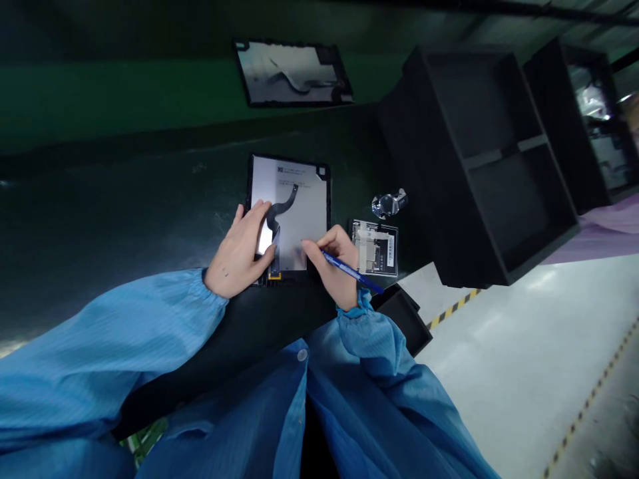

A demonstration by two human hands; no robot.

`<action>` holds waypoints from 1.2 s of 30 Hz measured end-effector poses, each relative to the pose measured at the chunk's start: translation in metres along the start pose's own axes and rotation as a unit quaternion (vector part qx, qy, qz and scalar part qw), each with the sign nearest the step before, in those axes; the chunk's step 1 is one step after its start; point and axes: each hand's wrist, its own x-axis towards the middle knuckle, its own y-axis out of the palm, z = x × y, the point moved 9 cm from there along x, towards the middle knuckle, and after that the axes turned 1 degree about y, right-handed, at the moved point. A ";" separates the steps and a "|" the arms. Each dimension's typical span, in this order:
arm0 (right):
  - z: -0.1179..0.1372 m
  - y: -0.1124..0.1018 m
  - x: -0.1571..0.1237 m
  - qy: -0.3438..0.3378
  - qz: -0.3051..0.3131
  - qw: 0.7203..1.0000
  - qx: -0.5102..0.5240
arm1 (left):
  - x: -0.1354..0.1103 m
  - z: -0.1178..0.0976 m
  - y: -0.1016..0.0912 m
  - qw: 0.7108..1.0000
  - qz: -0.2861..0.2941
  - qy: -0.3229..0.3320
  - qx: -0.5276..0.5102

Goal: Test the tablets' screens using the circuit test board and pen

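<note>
A tablet display panel [299,216] lies on the dark worktop with its silvery back up, framed in black. A black flex cable [282,209] curves over it, its lower end near a small gold connector. My left hand [243,254] rests on the panel's left side, fingers stretched out and thumb near the cable. Over the lower right of the panel is my right hand [335,263], closed round a blue pen [352,271]. The pen's tip is hidden by the fingers.
A second panel [292,74] lies farther back. To the right are a small circuit board [382,247] on a dark card, a shiny clear-wrapped item [389,203], and a large black divided box [479,159]. Another black tray [405,319] stands below the table edge.
</note>
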 end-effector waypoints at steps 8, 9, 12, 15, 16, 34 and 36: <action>-0.010 0.001 0.062 0.026 0.039 0.998 0.038 | -0.002 -0.014 -0.005 0.999 -0.017 0.044 -0.024; -0.014 0.003 0.066 0.030 0.038 0.998 0.037 | -0.002 -0.019 -0.006 0.998 -0.015 0.063 -0.026; -0.018 0.002 0.072 0.018 0.025 0.998 0.059 | -0.005 -0.031 -0.006 0.994 0.004 0.107 -0.027; -0.010 -0.011 0.064 -0.018 0.013 0.996 0.084 | -0.004 -0.040 -0.014 0.992 -0.004 0.123 -0.034; -0.005 -0.016 0.059 -0.030 0.011 0.996 0.082 | -0.001 -0.042 -0.019 0.993 -0.017 0.114 -0.037; -0.028 -0.091 0.014 -0.083 -0.007 0.985 -0.151 | 0.055 -0.080 0.025 0.998 0.011 0.059 -0.025; -0.036 -0.088 0.010 -0.086 0.013 0.985 -0.151 | 0.054 -0.079 0.031 0.998 0.022 0.055 -0.014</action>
